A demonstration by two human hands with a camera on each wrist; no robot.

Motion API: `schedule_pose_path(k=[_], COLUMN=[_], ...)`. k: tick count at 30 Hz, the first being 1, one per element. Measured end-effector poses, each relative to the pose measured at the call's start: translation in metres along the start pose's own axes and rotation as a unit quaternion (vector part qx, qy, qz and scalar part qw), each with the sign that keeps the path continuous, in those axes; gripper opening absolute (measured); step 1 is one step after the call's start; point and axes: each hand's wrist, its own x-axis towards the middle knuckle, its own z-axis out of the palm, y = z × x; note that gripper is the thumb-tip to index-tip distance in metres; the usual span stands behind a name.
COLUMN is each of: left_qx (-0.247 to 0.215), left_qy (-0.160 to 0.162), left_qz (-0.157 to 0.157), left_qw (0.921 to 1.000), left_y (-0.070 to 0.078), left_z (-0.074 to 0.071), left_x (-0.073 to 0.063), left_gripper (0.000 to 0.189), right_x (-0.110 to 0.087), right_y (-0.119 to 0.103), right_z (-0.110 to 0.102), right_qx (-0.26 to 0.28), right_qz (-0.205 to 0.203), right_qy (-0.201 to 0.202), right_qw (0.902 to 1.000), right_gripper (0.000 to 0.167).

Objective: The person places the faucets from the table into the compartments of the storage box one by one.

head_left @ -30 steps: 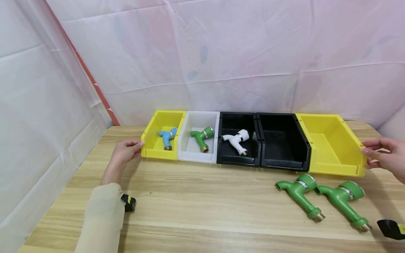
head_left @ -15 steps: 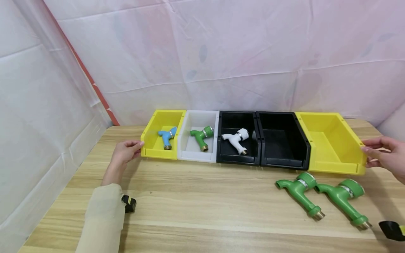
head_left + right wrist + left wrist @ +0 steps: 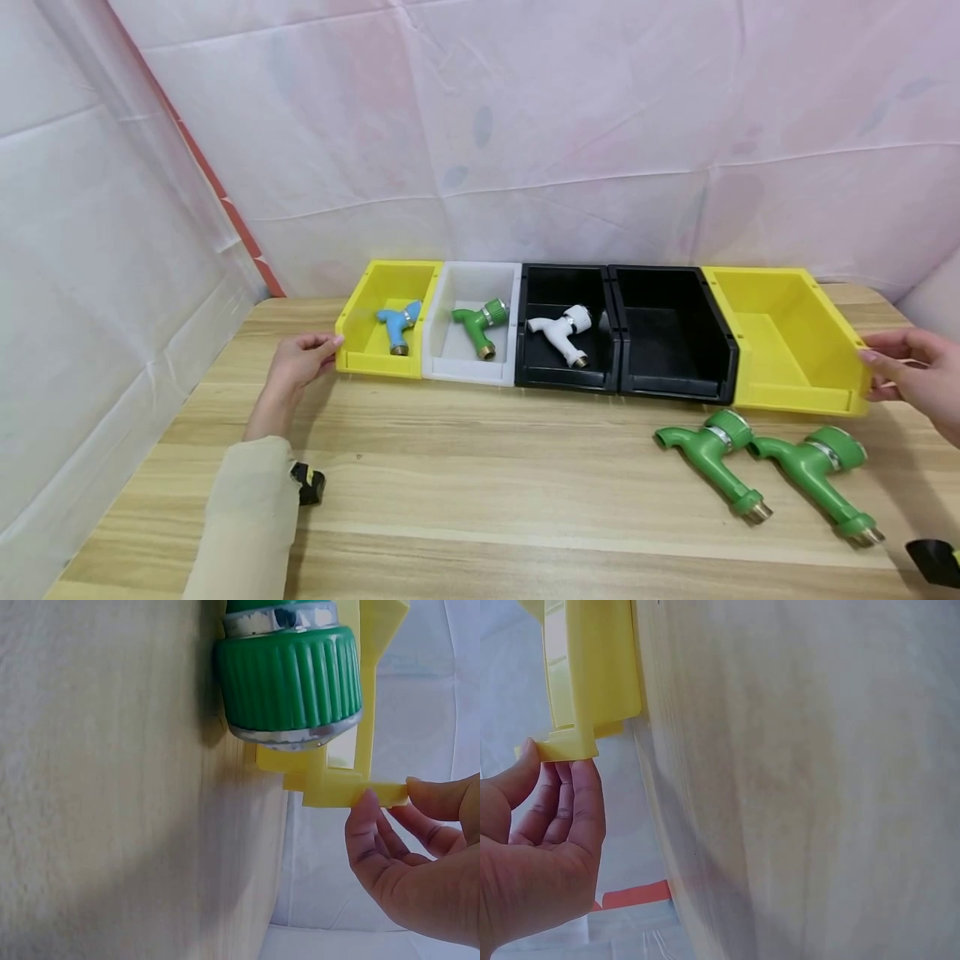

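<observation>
A row of storage bins stands at the back of the table. At its left end my left hand pinches the front corner of a yellow bin, thumb and fingers on either side of the edge in the left wrist view. My right hand grips the front corner of the larger yellow bin at the right end. Between them sit a white bin and two black bins, one holding a white tap. A blue tap lies in the left yellow bin, a small green tap in the white one.
Two larger green taps lie on the wooden table in front of the right-hand bins. One tap's ribbed green knob looms close in the right wrist view. A pale cloth hangs behind the row.
</observation>
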Motion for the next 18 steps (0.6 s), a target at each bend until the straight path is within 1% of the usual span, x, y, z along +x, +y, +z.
schedule_pose_path(k=[5, 11, 18], left_qx=[-0.002, -0.011, -0.022], left_qy=[-0.002, -0.004, -0.002], left_qz=[-0.009, -0.013, -0.011], left_qw=[1.0, 0.9999, 0.9997], left_y=[0.0, -0.001, -0.001], left_z=[0.0, -0.001, -0.002], left_x=[0.0, 0.0, -0.001], left_gripper=[0.04, 0.037, 0.036], right_x=[-0.002, -0.009, -0.015], right_y=[0.003, 0.002, 0.002], right_z=[-0.001, 0.0, -0.005], right_qx=[0.016, -0.014, 0.009], right_qz=[-0.009, -0.002, 0.009], right_qy=[-0.013, -0.029, -0.048], right_qw=[0.9997, 0.9995, 0.9988], right_gripper=[0.024, 0.032, 0.035])
